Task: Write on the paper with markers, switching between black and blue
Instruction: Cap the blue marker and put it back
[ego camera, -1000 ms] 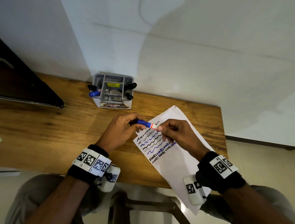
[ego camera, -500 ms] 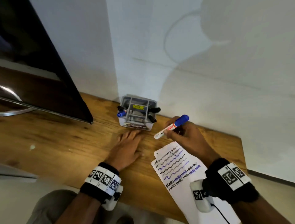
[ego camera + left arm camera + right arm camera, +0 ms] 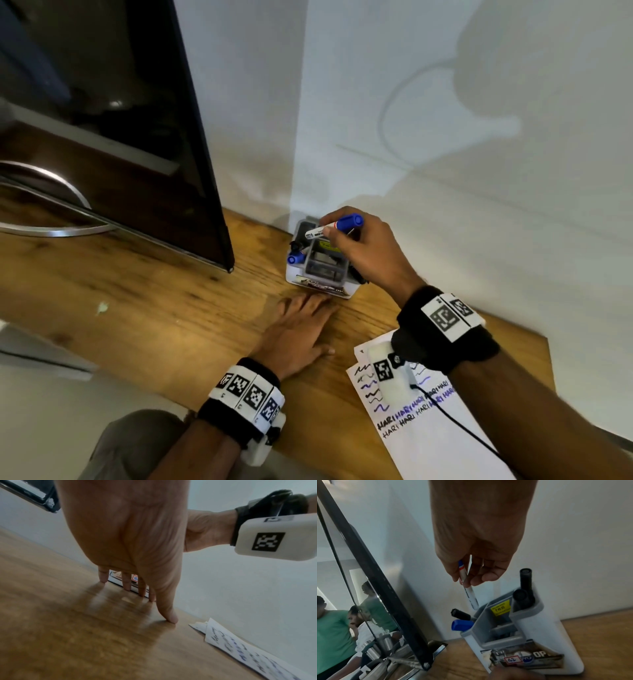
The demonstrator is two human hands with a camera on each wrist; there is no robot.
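My right hand (image 3: 339, 233) pinches a capped blue marker (image 3: 334, 226) just above the grey marker holder (image 3: 322, 267); its white end (image 3: 471, 597) hangs over the holder's (image 3: 501, 626) back compartment. In the holder stand another blue marker (image 3: 461, 624) and black markers (image 3: 524, 582). My left hand (image 3: 301, 329) lies flat on the wooden desk (image 3: 154, 308), fingertips (image 3: 127, 586) beside the holder's base. The paper (image 3: 428, 428) with black and blue writing lies at the right, partly under my right wrist.
A dark monitor (image 3: 137, 120) on a curved metal stand (image 3: 51, 205) stands at the left, close to the holder. A white wall (image 3: 445, 137) runs right behind the desk. The desk's front edge is near my wrists.
My right hand carried the capped blue marker from above the paper up and left to the holder. My left hand let go of the marker and now lies flat on the desk.
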